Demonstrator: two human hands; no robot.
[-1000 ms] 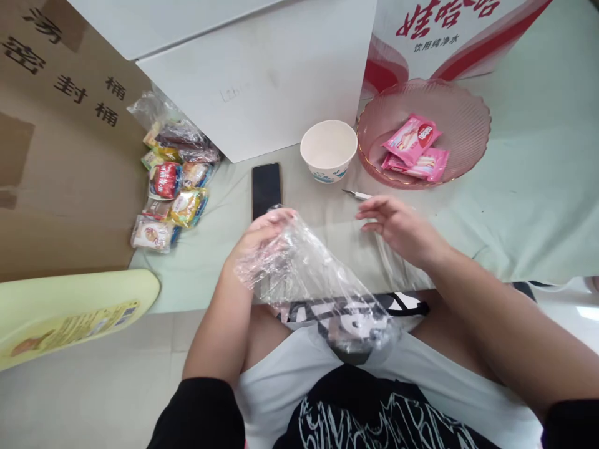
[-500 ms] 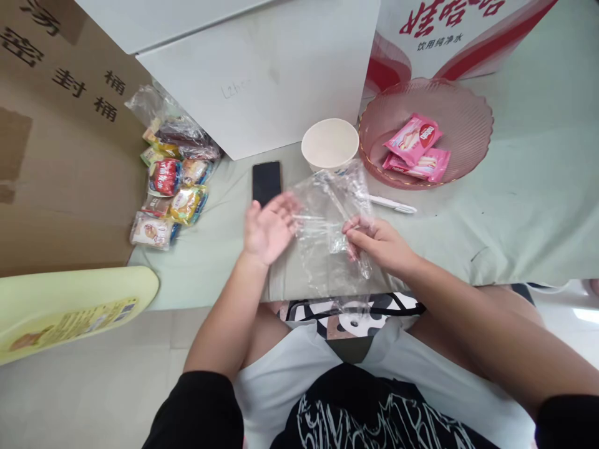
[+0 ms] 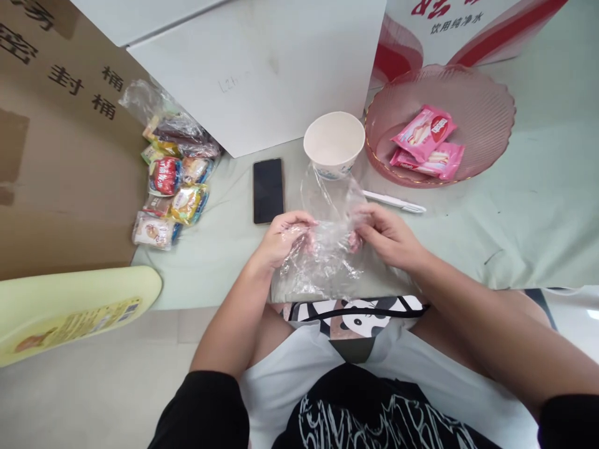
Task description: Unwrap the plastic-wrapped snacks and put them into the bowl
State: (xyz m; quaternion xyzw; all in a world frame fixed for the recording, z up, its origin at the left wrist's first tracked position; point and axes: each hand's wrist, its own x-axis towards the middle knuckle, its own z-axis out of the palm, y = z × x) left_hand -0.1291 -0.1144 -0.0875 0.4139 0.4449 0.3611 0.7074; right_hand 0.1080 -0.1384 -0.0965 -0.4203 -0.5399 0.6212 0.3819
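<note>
Mid-frame: left hand (image 3: 279, 242), open earlier, joins right hand (image 3: 387, 236), fingers of both pinching clear bag (image 3: 322, 265); handling now two-handed.

Dark phone (image 3: 268, 191) on green cloth (image 3: 552, 212), brown cardboard box (image 3: 70, 181), pale-yellow bottle (image 3: 88, 287)

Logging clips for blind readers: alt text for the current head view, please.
A person's left hand and right hand hold crumpled clear plastic above pale cloth; beyond are a phone, white cup, pen-like tool and pink bowl holding two packets.
</note>
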